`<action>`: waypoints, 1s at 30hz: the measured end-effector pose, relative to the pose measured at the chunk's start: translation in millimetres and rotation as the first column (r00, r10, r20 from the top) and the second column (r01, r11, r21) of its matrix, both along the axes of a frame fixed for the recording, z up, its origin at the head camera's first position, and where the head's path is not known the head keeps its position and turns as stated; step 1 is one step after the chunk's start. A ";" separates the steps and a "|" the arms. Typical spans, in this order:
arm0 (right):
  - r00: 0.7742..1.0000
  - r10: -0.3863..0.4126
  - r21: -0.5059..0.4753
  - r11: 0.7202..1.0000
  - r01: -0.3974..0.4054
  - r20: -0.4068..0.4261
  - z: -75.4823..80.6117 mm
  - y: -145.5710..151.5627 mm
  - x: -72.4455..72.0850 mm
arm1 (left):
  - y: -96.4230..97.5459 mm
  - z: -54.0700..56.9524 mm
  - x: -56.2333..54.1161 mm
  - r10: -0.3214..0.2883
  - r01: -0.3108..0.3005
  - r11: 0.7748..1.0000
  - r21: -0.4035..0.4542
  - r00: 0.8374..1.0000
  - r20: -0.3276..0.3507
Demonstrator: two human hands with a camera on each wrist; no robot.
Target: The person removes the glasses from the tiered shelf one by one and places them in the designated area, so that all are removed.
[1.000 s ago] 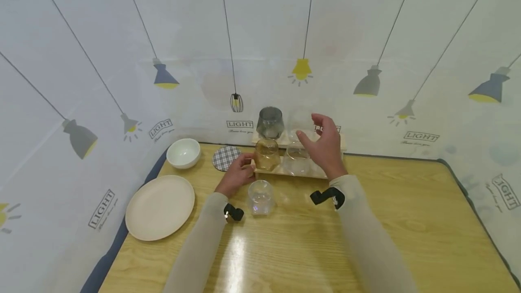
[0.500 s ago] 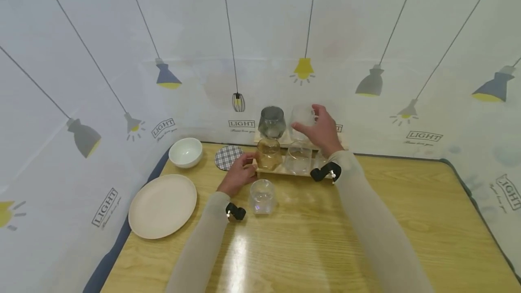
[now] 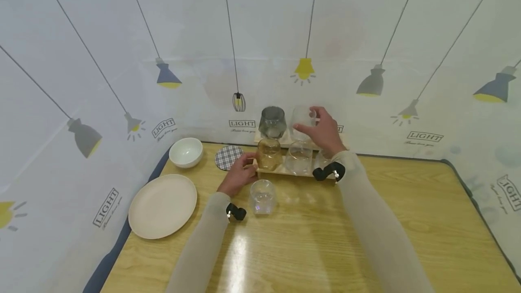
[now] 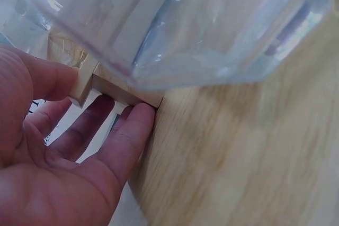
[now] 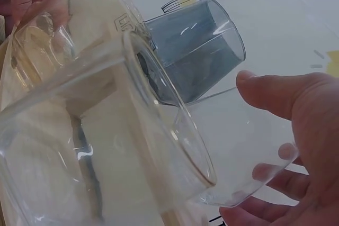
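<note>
My left hand [image 3: 239, 174] holds the left end of a two-tier wooden rack [image 3: 291, 174]. In the left wrist view the thumb lies on the rack's wooden end [image 4: 82, 83], with fingers against its side. My right hand [image 3: 325, 132] grips a clear glass [image 3: 302, 119] on the upper tier, thumb on the near side and fingers round the right. To its left stands a smoky grey glass [image 3: 272, 123]. The lower tier carries an amber glass [image 3: 268, 155], a clear glass [image 3: 299, 159] and another clear glass [image 3: 322, 159], partly hidden by the right wrist.
A clear faceted glass [image 3: 262, 198] stands on the wooden table [image 3: 293, 248] in front of the rack. Leftward lie a checked round coaster [image 3: 228, 157], a white bowl [image 3: 186, 153] and a beige plate [image 3: 163, 207]. A lamp-print wall covering [image 3: 260, 35] rises close behind.
My right hand, spread beside the upper clear glass a second ago, has moved in and closed round it. The left hand stays at the rack's end.
</note>
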State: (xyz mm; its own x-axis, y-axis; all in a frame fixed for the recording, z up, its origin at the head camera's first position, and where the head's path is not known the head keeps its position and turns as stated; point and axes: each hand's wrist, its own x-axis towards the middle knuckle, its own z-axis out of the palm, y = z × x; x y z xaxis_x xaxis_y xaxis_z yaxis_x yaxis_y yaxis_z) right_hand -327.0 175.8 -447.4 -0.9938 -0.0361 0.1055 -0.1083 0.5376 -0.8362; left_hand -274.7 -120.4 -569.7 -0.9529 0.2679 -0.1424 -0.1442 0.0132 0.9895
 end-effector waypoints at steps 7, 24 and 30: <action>0.999 -0.017 -0.021 1.000 0.016 -0.044 10.1 6.2 9.6 | 1.0 -0.1 -1.0 -0.016 0.016 1.000 0.000 1.000 0.005; 0.995 0.002 -0.111 0.994 -0.013 -0.101 40.7 4.1 69.6 | -3.8 -0.2 -1.1 -0.038 0.038 0.999 0.006 0.999 0.004; 0.993 0.051 -0.104 0.993 -0.062 -0.107 40.6 4.8 97.3 | -2.5 -0.7 -0.1 -0.034 0.034 0.999 0.016 0.999 0.004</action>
